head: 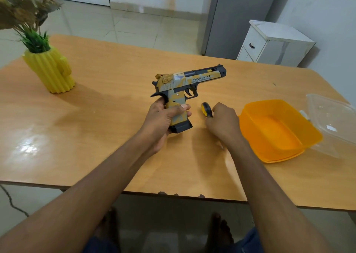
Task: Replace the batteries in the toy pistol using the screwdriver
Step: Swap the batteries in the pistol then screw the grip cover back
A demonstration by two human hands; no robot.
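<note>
Toy pistol in the left hand, screwdriver in the right, nothing opened yet

The left hand (167, 116) grasps the camouflage toy pistol (185, 88) by its grip, holding it upright above the middle of the counter (115, 75) with the barrel toward the right edge; the right hand (223, 120) curls round a yellow-and-black screwdriver (206, 109) handle just beside it, the blade hidden. By the look of it the job is barely begun: no battery cover is off, no screw or battery shows anywhere. An orange plastic tub (277, 129) sits near the right edge with a clear lid (331, 118) beyond it, and a yellow cactus-shaped vase (50, 69) stands at the far left corner. Unscrewing, swapping cells and closing up all appear still to come
</note>
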